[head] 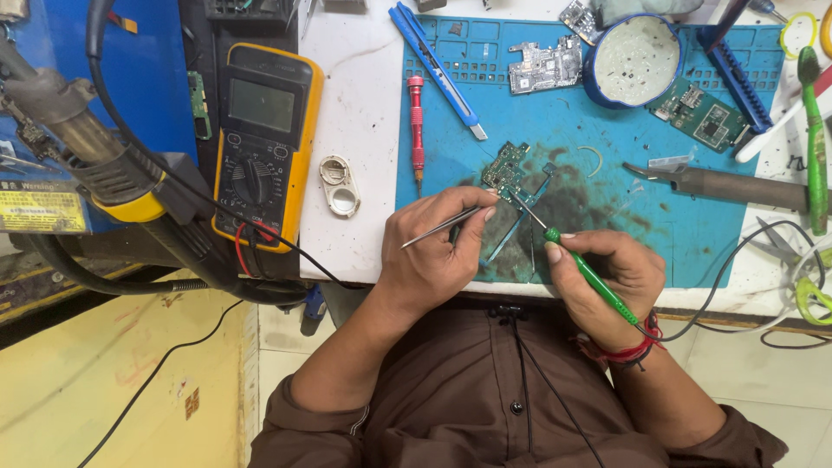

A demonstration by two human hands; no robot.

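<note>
Tweezers (444, 225) in left hand (433, 256), soldering iron (589, 276) in right hand (611, 277), circuit board (505, 169)

Bright, even light falls from overhead on my bench, and shadows stay soft and short under my hands. The white tabletop (360, 130) glares a little. Everything is sharp; straight lines bow near the wide-angle edges.

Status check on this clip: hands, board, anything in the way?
Left hand grips tweezers, tips at the board. Right hand holds green iron, tip on board. Nothing in the way.
</note>
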